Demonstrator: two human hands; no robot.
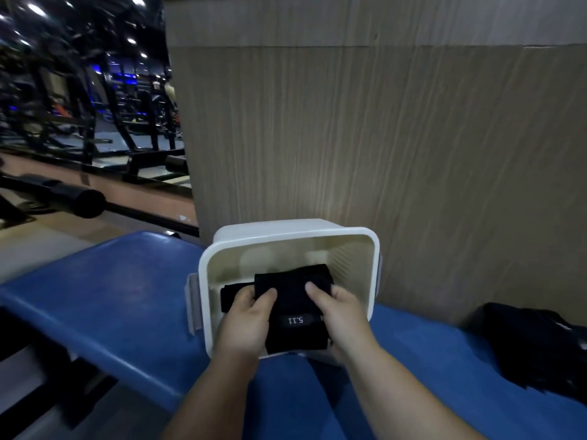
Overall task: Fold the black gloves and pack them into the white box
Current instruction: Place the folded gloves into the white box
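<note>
A: Fingers (266, 298) of the left hand (247, 325) and right hand (343, 322) pinch a folded black glove (295, 300), half down in the white box (295, 228).
B: So it's packing time. Next?
A: I think lay it flat, then let go. The dark pile (536, 344) on the tabletop (111, 296) is too blurry to tell.

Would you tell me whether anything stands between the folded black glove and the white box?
Nothing visible does. The white box is open; the left hand and right hand hold the folded black glove at its mouth. Another black piece lies inside, to the left.
</note>
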